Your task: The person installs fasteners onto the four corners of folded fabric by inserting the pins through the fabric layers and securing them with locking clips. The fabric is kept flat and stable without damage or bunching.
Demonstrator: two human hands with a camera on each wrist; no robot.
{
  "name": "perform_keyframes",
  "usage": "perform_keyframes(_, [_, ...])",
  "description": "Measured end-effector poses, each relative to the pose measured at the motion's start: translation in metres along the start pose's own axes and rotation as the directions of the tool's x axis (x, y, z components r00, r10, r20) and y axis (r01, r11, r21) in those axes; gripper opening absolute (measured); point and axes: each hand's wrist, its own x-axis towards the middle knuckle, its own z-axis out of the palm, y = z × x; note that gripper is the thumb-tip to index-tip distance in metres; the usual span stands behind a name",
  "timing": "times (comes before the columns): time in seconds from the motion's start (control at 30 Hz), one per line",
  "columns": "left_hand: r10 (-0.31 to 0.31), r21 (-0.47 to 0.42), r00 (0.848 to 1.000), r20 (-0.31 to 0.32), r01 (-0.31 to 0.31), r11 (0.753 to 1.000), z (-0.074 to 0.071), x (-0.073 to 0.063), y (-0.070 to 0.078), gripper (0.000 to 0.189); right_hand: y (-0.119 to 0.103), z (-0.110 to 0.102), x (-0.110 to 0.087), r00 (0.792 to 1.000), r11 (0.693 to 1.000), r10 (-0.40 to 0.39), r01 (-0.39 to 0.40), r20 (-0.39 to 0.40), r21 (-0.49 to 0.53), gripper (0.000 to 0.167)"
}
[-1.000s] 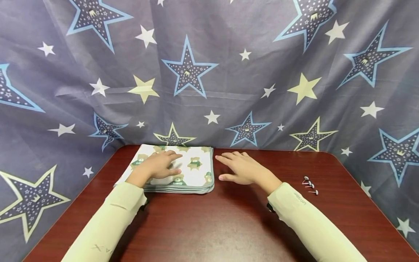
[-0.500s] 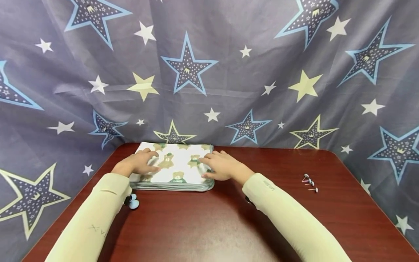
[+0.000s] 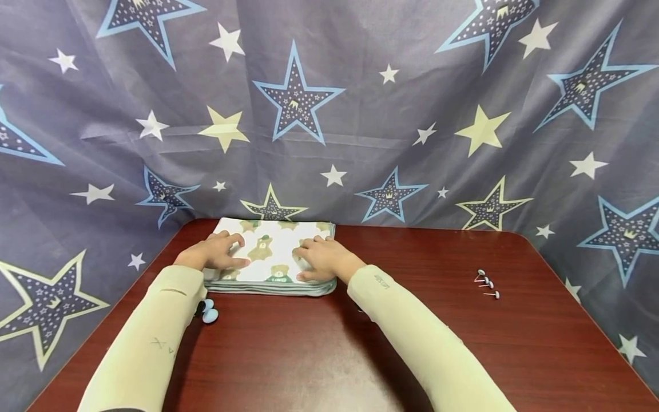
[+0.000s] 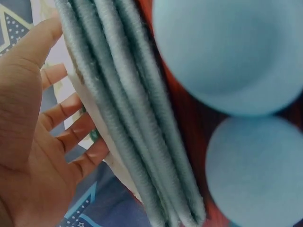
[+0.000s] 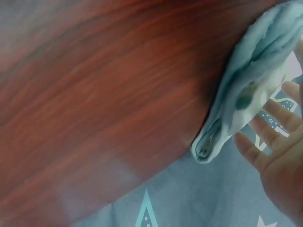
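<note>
A folded cloth (image 3: 278, 243), white with a teddy bear print and grey-green edging, lies near the table's back edge. On its left part my left hand (image 3: 215, 252) rests with spread, slightly bent fingers. My right hand (image 3: 323, 260) lies palm down over its right part, fingers spread. In the left wrist view, the left hand's fingertips (image 4: 97, 149) are at the top layer, beside the stacked edges of the cloth (image 4: 120, 99). The right wrist view has the right hand (image 5: 284, 163) at the cloth's folded side (image 5: 246, 80), fingers extended. Neither hand grips it.
Pale blue round-headed objects (image 3: 209, 316) stand just in front of the cloth, beside the left wrist. Several pins with pale round heads (image 3: 485, 281) lie on the right of the dark red table (image 3: 288, 349). A star-patterned curtain (image 3: 329, 137) hangs behind it.
My left hand has moved left across the cloth, uncovering the pale blue round objects. My right hand has moved left from the bare table onto the cloth. The view has tilted slightly.
</note>
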Motion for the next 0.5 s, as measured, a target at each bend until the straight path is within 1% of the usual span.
perform_keyframes(0.2, [0.001,-0.005,1.000,0.014,-0.001,1.000,0.0016,0.0043,0.0007,0.058,-0.0025,0.0006,0.0030,0.997,0.997,0.056,-0.059,0.054,0.051,0.066])
perform_keyframes(0.33, [0.020,-0.014,1.000,0.013,-0.020,1.000,0.0027,0.0057,-0.0009,0.056,-0.0007,0.0047,0.0034,0.996,0.995,0.066,-0.070,0.066,0.072,0.067])
perform_keyframes(0.5, [0.038,-0.023,0.999,0.003,-0.038,0.999,0.0010,0.0043,-0.0005,0.055,-0.0009,0.0039,0.0042,0.996,0.995,0.062,-0.067,0.070,0.079,0.067])
